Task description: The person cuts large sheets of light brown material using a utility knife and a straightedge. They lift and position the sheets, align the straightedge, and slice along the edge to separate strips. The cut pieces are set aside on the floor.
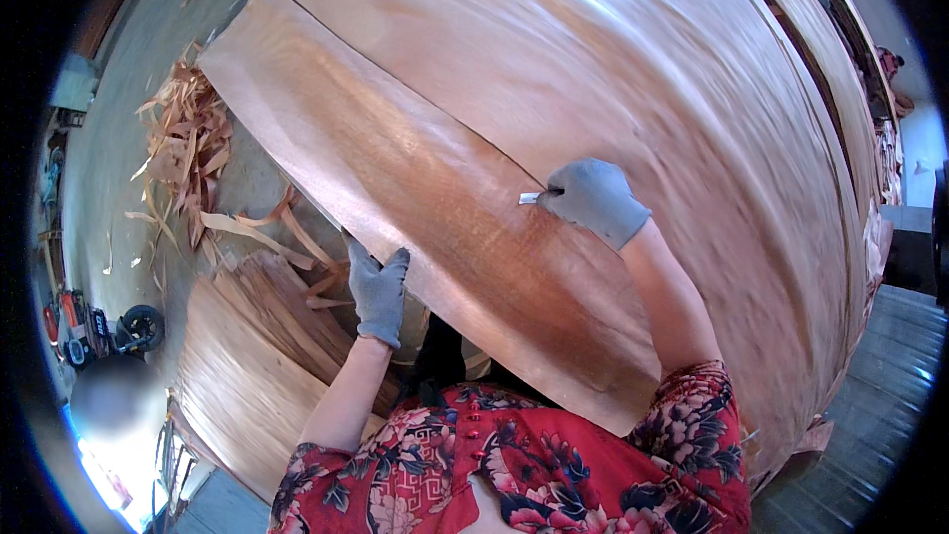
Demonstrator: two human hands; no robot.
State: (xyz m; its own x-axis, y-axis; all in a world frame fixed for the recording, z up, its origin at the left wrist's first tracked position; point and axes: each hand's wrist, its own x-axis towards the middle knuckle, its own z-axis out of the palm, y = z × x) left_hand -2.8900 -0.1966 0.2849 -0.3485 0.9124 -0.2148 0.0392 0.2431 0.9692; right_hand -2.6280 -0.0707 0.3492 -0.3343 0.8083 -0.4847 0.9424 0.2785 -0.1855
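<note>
A long strip of wood veneer point(336, 153) with a brown streak lies slantwise across the middle, on top of a wide pale veneer sheet point(613, 69). My left hand point(378, 292), in a grey glove, grips the strip's near left edge, thumb on top and the other fingers partly hidden at the edge. My right hand point(596, 200), also gloved in grey, is closed over the strip's far edge. From its fingers sticks out a small flat white piece point(529, 198); the rest of it is hidden in the hand, so its kind cannot be told.
A heap of curled veneer scraps point(193, 143) lies on the floor at the left. Below it is another stack of veneer sheets point(247, 336). Tools and a small black wheel point(141, 326) stand at the far left. Ridged grey flooring point(875, 376) shows at the right.
</note>
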